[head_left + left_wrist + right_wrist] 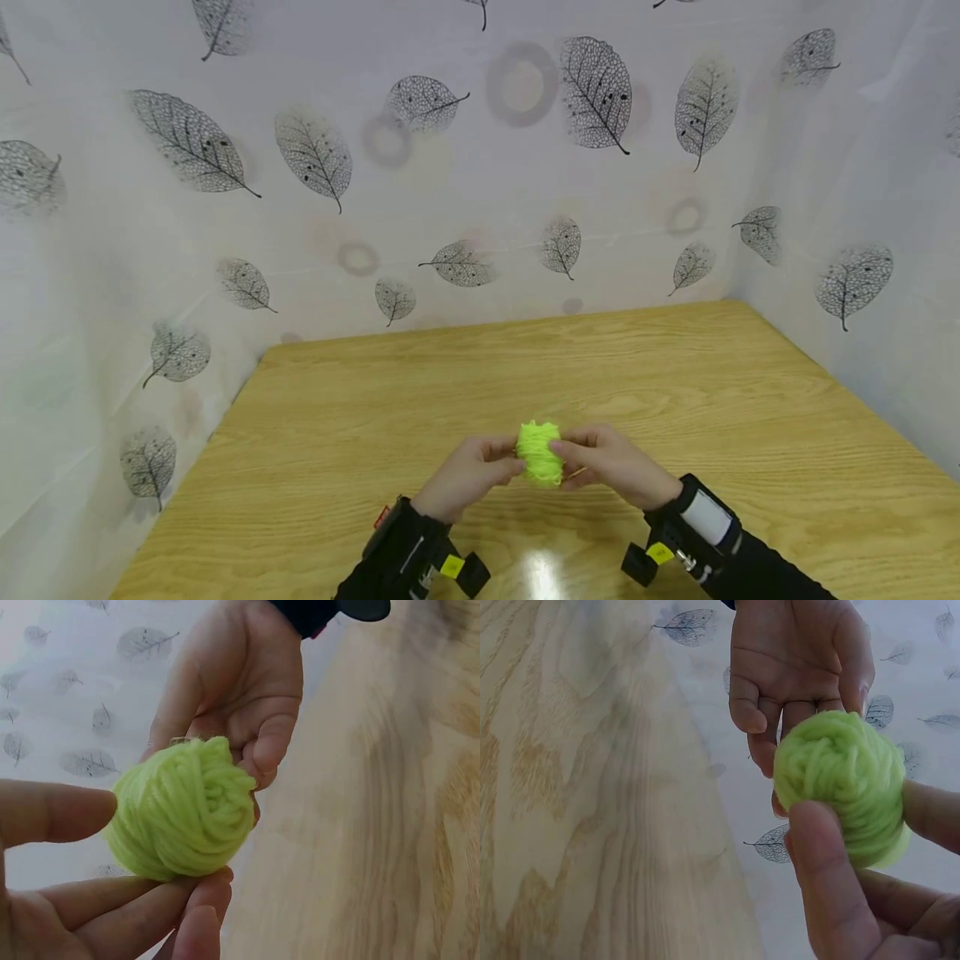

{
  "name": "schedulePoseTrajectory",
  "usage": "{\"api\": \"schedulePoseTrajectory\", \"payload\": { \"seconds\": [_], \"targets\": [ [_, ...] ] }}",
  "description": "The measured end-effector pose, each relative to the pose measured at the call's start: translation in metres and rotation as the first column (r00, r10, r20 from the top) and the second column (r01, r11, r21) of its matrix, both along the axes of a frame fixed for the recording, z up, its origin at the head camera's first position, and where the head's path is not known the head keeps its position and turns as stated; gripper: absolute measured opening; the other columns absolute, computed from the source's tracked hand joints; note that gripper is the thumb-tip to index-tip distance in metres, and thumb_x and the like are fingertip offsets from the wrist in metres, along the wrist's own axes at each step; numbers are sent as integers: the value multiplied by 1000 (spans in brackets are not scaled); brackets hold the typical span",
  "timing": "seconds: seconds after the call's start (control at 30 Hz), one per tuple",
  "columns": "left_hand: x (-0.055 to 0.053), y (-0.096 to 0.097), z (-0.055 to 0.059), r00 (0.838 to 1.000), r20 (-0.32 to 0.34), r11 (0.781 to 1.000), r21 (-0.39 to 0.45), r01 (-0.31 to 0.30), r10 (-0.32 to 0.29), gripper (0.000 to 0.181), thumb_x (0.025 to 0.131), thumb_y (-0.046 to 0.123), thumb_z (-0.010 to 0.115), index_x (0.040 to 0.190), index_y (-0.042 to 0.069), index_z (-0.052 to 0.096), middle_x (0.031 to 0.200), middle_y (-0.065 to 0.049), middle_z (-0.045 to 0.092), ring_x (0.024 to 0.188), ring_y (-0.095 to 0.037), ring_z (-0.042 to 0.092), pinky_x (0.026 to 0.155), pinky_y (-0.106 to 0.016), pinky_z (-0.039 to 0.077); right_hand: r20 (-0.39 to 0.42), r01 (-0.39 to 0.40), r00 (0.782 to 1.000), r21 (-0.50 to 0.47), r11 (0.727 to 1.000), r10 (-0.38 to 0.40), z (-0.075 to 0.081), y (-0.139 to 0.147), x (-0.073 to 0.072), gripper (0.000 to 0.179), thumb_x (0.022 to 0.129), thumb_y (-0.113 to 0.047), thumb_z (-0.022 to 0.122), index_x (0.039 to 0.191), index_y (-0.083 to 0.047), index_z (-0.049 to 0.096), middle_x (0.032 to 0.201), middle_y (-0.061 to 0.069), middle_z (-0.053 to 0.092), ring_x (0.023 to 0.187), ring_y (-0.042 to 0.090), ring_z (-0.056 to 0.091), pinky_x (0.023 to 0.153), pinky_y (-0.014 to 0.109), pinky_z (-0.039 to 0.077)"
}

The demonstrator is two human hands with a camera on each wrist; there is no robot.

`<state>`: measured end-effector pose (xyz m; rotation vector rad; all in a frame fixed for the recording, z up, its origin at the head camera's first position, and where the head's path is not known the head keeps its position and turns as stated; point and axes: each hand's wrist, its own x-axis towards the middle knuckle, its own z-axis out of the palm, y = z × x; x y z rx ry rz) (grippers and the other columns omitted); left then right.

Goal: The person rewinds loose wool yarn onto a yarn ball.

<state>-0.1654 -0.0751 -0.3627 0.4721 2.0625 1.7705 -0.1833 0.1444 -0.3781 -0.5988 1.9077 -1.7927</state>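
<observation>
Wood-grain table [675, 392] fills the lower half of the head view; leaf-print sheet [450, 167] behind it. Left hand [467, 477] and right hand [611, 465] meet at lower centre, above the tabletop, each pinching a ball of lime-green yarn [540, 452] from its own side. Wrist views show thumb and fingertips curled onto the winding. Likely very light, soft, squashy, low slip; strands could unravel. Best gripped across the middle, gently.

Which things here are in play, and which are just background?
In play:
- yarn ball, lime green
- left hand, pinching it
- right hand, pinching it from the other side

Background:
- wooden table
- leaf-print backdrop
- wrist cameras
</observation>
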Motion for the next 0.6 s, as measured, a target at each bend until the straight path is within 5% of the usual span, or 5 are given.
{"api": "schedulePoseTrajectory", "payload": {
  "seconds": [0.2,0.43,0.6],
  "targets": [
    [-10,1,-21,999,-14,991,-124,-43,41,28,90,17,58,108,-3,64,94,-8,66,79,-17,55,70,-35,45,35,57,998,81,995,-60,-16,-4,-3,39,96,-20,50,111,16,56,89,10,67,75,17,64,69,30,56],
    [-12,4,-36,998,-47,965,-254,-62,52,28,90,22,59,105,0,67,95,-7,67,83,-17,56,74,-39,47,84,84,992,116,990,-94,-31,-8,-5,35,96,-15,49,111,17,56,85,7,66,71,15,63,63,24,56],
    [-12,6,-41,996,-71,950,-304,-77,58,24,89,22,60,96,1,69,84,-3,63,73,-15,50,62,-32,42,104,86,990,130,988,-99,-32,-8,-6,35,95,-16,51,110,15,57,82,7,66,70,14,63,60,22,55]
  ]
}}
